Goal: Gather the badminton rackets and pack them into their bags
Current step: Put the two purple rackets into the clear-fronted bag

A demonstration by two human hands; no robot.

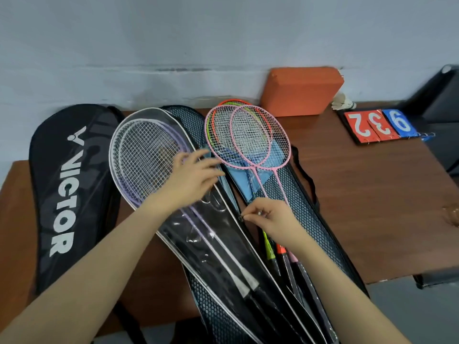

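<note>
Brown wooden bench [360,194] against a pale wall. Far left on it lies a black fabric racket bag [69,194], closed, with white "VICTOR" lettering running along its length.

Centre: a clear plastic racket cover with white piping [198,232], lying diagonally, head end toward the wall. Inside it, two lilac-and-white framed rackets [146,157] stacked, white strings, black grips toward the near edge.

Under and to the right of the cover: an open black mesh racket bag with blue lining [310,219], black carry strap along its right side. On it rest two pink-framed rackets [258,142], heads overlapping, thin pink shafts converging toward the person. Beneath them an orange-framed racket [267,122] and a lime-green-framed racket [210,135]; only rim arcs and coloured cones near the black handles show.

Left hand [193,180] lies on the clear cover's right edge, fingers spread and loosely extended, gripping nothing visibly. Right hand [268,219] is pinched closed, thumb and forefinger on a small dark zipper pull [240,218] at the bag's edge.

Rear right: orange foam block [301,91], white shuttlecock [344,101], red and blue flip scoreboard [382,126].
</note>
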